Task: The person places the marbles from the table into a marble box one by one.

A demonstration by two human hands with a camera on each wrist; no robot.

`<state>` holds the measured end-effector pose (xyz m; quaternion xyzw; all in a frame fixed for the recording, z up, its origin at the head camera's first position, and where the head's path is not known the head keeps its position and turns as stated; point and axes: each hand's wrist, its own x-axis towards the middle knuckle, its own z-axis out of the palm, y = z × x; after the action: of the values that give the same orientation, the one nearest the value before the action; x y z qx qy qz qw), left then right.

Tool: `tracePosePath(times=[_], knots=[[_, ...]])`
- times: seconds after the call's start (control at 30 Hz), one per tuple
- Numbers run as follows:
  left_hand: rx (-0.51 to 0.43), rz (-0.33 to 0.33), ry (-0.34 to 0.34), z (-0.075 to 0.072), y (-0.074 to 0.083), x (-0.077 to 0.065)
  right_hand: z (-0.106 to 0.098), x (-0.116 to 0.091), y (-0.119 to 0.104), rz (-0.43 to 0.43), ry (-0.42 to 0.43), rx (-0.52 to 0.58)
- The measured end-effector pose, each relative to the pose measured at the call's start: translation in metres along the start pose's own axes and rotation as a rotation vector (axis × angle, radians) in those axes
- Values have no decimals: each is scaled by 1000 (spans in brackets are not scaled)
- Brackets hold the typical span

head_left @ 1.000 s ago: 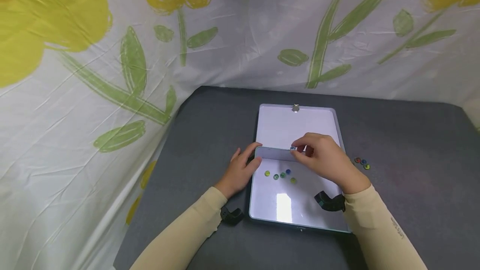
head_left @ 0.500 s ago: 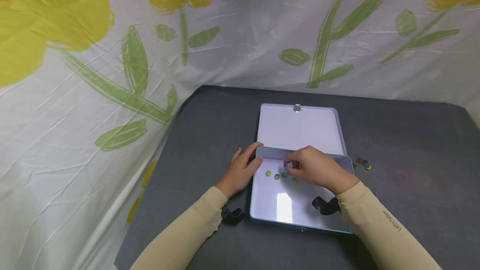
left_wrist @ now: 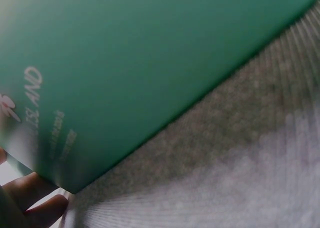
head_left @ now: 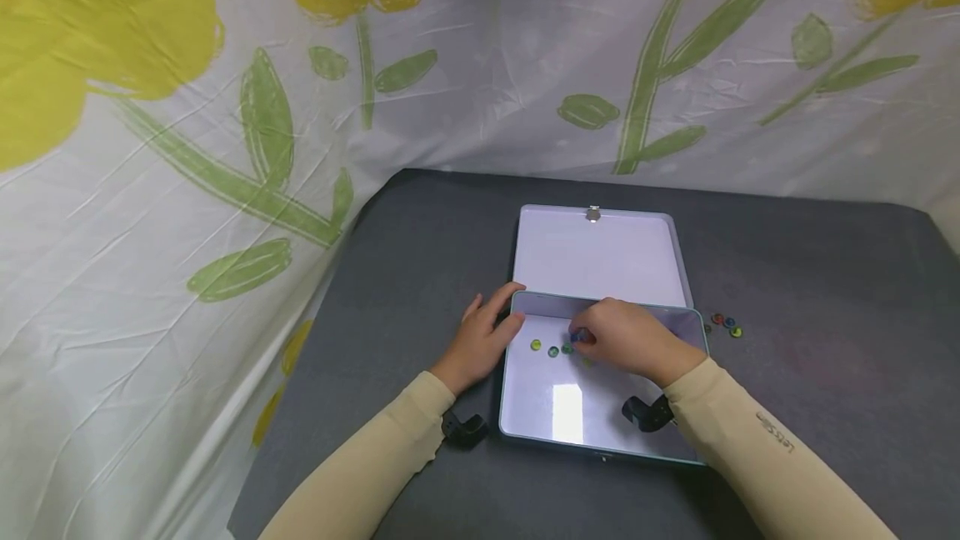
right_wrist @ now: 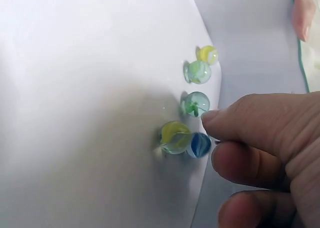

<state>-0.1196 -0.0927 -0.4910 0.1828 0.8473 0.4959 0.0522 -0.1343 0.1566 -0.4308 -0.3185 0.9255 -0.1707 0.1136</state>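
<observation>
Hovering in the box (head_left: 528,398), fingers bent, your right hand (head_left: 626,340) is beside a blue marble (right_wrist: 201,145), any hold unclear; your left hand (head_left: 477,345), fingers spread, touches the box's corner.

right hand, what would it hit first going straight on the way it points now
In the right wrist view, the right hand would probably meet the blue marble first, just ahead of its fingers; depth is unclear.
</observation>
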Motion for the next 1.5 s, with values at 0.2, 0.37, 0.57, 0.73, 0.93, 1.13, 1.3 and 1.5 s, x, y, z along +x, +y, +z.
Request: tracePosePath(times=[0.2, 0.37, 0.57, 0.73, 0.93, 1.13, 1.3, 1.5], knots=[[8, -3, 0, 0, 0, 2, 1, 1, 1, -8, -9, -53], [12, -6, -5, 0, 0, 2, 3, 2, 2, -13, -23, -89], [13, -2, -5, 0, 1, -1, 2, 1, 0, -12, -35, -76], [11, 9, -1, 1, 0, -1, 0, 0, 0, 0, -35, -51], [10, 7, -6, 1, -1, -1, 1, -1, -1, 11, -35, -7], [1, -11, -5, 2, -1, -2, -3, -3, -1, 26, -41, 43], [3, -22, 1, 4, -2, -4, -6, -5, -3, 16, -30, 83], [-2, -16, 11, 2, -1, -3, -20, -13, -10, 34, -2, 140]])
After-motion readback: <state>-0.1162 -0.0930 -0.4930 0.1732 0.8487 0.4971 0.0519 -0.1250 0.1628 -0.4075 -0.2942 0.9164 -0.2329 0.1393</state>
